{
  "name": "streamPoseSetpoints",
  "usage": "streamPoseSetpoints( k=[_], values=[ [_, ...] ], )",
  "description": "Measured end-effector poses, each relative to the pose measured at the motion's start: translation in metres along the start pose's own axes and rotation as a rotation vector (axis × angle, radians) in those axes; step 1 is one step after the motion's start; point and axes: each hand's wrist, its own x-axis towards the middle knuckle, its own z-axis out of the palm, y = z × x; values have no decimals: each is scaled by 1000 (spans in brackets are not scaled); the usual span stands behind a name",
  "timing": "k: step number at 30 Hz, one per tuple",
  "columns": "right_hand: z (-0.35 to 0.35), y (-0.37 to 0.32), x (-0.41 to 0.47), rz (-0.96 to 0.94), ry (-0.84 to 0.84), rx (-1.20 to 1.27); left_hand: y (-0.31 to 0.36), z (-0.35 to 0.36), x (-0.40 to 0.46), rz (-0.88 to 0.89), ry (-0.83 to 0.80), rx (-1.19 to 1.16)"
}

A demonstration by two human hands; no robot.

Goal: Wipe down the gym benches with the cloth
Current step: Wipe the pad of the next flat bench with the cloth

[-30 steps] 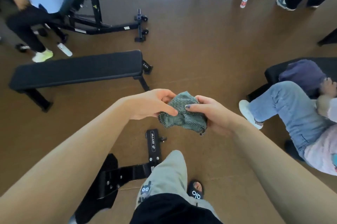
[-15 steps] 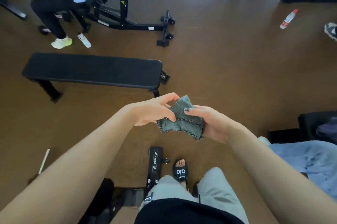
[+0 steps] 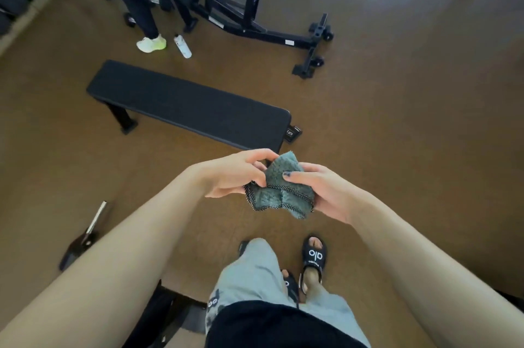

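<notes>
My left hand (image 3: pixel 229 174) pinches one edge of the crumpled grey-green terry cloth (image 3: pixel 279 187) at frame centre, while my right hand (image 3: pixel 323 191) curls round its other side, thumb pressed on top. I judge I'm folding it into a pad, not yet wiping. The long flat black padded bench (image 3: pixel 187 105) lies just above; next I must step closer and lay the cloth on it.
</notes>
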Motion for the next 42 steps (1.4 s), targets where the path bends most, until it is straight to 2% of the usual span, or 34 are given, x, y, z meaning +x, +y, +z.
streamPoseSetpoints(
  k=[4, 8, 13, 17, 22, 26, 31, 33, 36, 37, 39, 41, 42],
  values=[
    [-5, -19, 30, 72, -20, 1, 6, -21, 18, -15, 29, -34],
    [-1, -36, 70, 90, 34, -18, 4, -57, 36, -27, 89, -39],
    [6, -49, 136, 139, 102, -34, -21, -116, 79, -30, 192, 87],
    [6, -41, 209, 132, 225, 36, -52, -169, 140, 10, 288, 125],
    [-4, -16, 312, 86, 536, 24, -106, -226, 231, 31, 476, 104],
    [-33, -1, 375, -71, 815, -276, -149, -249, 302, 83, 565, 204],
    [-75, 44, 460, -441, 1028, -689, -202, -255, 407, 239, 729, 467],
    [-92, 87, 501, -483, 926, -984, -229, -255, 449, 333, 789, 581],
    [-108, 158, 546, -314, 680, -1446, -262, -257, 504, 516, 847, 744],
    [-112, 172, 555, -317, 660, -1493, -270, -257, 518, 563, 866, 800],
    [-119, 180, 570, -424, 746, -1471, -282, -256, 541, 632, 937, 903],
    [-123, 171, 583, -480, 847, -1452, -291, -254, 554, 699, 1030, 929],
    [-125, 167, 592, -464, 842, -1488, -295, -253, 558, 745, 1063, 916]
  ],
)
